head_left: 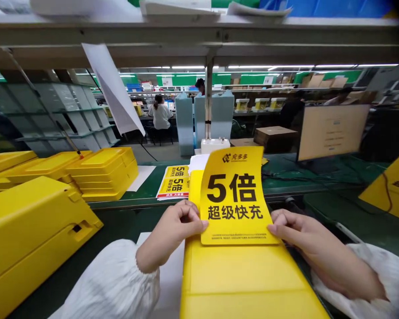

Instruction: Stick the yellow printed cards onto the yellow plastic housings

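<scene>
A yellow sticker (234,195) with black print, a large "5" among it, is held up between both hands, its top end curling back. My left hand (177,230) pinches its left edge, and my right hand (295,232) pinches the lower right edge. Below and behind it lies a long yellow plastic casing (246,274), lengthwise in front of me. The sticker's lower edge is close over the casing; whether it touches there I cannot tell. Several printed yellow sheets (174,179) lie in a pile beyond my left hand.
Another yellow casing (36,235) lies at the left, near stacked yellow covers (101,170). A monitor (332,130) stands at the back right with cables by it. A shelf beam (119,40) crosses overhead, with a white paper (111,84) hanging from it. People sit farther back.
</scene>
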A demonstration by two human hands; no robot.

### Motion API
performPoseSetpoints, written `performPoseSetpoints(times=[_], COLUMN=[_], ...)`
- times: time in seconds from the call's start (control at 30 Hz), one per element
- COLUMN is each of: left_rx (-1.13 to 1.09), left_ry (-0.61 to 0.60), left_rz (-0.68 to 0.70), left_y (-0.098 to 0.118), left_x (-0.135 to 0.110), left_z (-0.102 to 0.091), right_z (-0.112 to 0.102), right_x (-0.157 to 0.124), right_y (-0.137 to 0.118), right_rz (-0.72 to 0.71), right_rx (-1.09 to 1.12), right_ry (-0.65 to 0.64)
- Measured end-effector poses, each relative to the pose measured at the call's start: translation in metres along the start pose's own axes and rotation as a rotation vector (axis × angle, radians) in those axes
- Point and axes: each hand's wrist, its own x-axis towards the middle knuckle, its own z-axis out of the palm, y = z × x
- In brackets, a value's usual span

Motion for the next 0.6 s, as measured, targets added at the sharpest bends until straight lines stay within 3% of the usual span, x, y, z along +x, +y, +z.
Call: performPoseSetpoints(times=[0.3, 0.6], left_rx=[0.0, 0.051], left_ry=[-0.045, -0.065], left_rz=[0.012, -0.016], left_y=[-0.0051, -0.0065], left_x=[0.0026, 0.0081], left_z=[-0.0067, -0.0081], right_z=[0.0037, 0.0017], right_x=[0.0093, 0.0082], right_y=[-0.0007, 0.0025], right_rz=[-0.004, -0.1], right_rx=[-0.064, -0.076], right_ry=[0.04, 0.066])
